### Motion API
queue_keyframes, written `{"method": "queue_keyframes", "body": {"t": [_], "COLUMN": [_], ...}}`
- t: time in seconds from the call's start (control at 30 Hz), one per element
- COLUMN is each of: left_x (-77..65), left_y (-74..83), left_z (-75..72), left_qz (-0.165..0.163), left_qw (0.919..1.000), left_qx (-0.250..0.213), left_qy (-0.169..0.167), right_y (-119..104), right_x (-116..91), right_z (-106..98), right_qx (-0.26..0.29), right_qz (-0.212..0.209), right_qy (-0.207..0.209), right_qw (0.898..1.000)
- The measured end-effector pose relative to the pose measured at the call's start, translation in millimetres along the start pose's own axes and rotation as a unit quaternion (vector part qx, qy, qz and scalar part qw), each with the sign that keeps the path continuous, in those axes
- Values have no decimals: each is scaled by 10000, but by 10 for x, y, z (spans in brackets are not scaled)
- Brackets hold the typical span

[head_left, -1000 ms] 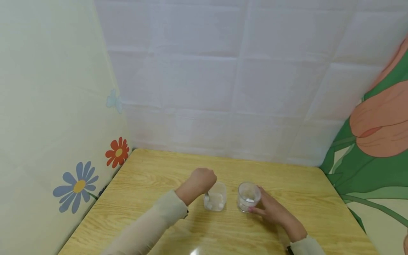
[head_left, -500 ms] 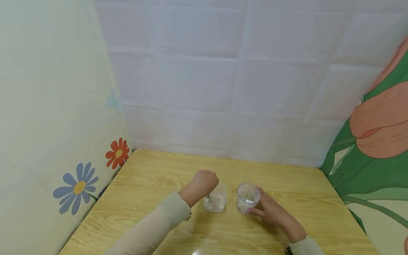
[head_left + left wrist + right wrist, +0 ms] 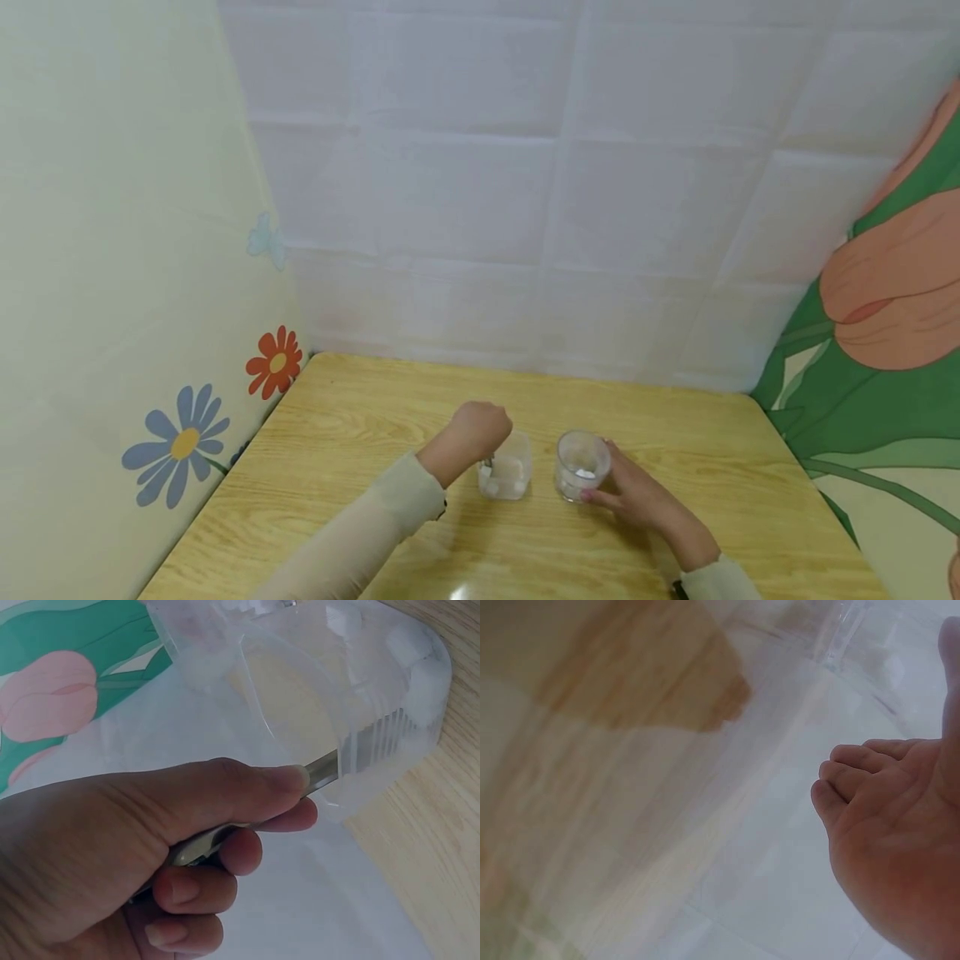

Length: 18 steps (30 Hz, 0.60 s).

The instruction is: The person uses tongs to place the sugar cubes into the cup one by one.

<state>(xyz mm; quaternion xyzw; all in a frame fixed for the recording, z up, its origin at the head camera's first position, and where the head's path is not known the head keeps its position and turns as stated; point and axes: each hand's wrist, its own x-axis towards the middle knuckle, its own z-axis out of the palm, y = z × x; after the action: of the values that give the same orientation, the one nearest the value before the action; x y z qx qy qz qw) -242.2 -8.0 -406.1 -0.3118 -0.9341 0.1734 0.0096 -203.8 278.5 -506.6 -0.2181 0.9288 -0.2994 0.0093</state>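
Note:
My left hand (image 3: 475, 431) grips a pair of metal tongs (image 3: 324, 771) by the handle, thumb pressed along the top and fingers curled beneath in the left wrist view. Their far end reaches into a clear square plastic container (image 3: 519, 450). Several white cube-like pieces (image 3: 427, 686) lie inside it. To its right stands a clear drinking glass (image 3: 573, 446) with a white piece (image 3: 585, 473) inside. My right hand (image 3: 636, 492) holds the glass from the right, thumb at the front and fingers behind. The right wrist view shows the glass only partly and blurred.
Both vessels stand on a wood-grain table (image 3: 375, 400). A white sheet (image 3: 450, 208) hangs behind its back edge. Flower-printed cloths border the left and right sides, the right one with a large tulip (image 3: 900, 292).
My left hand shifts slightly to the right and down over the container, and the tongs move with it. My right hand and the glass stay nearly still.

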Motion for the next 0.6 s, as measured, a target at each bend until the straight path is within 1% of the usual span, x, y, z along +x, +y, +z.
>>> {"method": "queue_keyframes", "body": {"t": [0.17,0.37,0.53,0.6], "left_x": [-16,-60,-87,-97], "left_y": [6,-26,-122,-178], "left_z": [-50,-153,-172,-162], "left_qz": [-11,23,135,203], "left_qw": [10000,9999,9992,9976], "left_qx": [58,-39,-372,-654], "left_qy": [-38,-98,-89,-86], "right_y": [9,6,-14,-20], "right_x": [1,0,-2,-2], "right_z": [3,2,-11,-14], "right_qx": [16,-17,-81,-86], "right_qz": [6,-52,-107,-81], "right_qy": [-12,39,85,81], "right_qw": [10000,10000,9999,9999]}}
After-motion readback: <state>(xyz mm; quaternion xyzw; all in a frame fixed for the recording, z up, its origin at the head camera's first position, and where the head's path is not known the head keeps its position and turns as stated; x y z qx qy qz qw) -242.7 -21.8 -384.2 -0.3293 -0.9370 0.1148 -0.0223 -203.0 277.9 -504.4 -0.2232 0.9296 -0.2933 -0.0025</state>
